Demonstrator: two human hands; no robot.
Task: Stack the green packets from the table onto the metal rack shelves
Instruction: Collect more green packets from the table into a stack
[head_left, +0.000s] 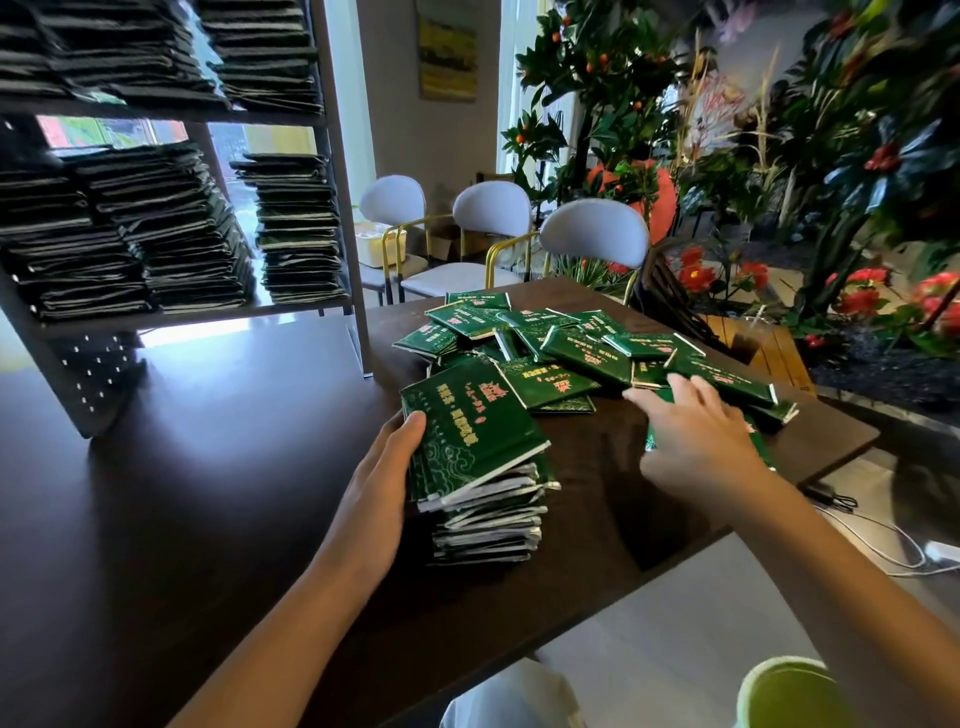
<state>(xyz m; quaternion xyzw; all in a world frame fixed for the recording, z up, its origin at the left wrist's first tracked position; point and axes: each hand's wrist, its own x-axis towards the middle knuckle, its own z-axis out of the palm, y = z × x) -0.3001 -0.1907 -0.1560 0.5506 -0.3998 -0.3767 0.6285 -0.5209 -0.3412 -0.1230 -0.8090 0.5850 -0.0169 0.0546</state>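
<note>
Your left hand (382, 467) grips the side of a tall stack of green foil packets (480, 467) on the dark wooden desk (208, 493). Your right hand (696, 441), fingers spread and straight, presses on the loose green packets (582, 343) scattered beside it. The grey metal rack (343, 171) behind holds dark piles.

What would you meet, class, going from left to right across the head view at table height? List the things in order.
metal rack → left hand → gathered stack of green packets → right hand → potted red flowers
</note>
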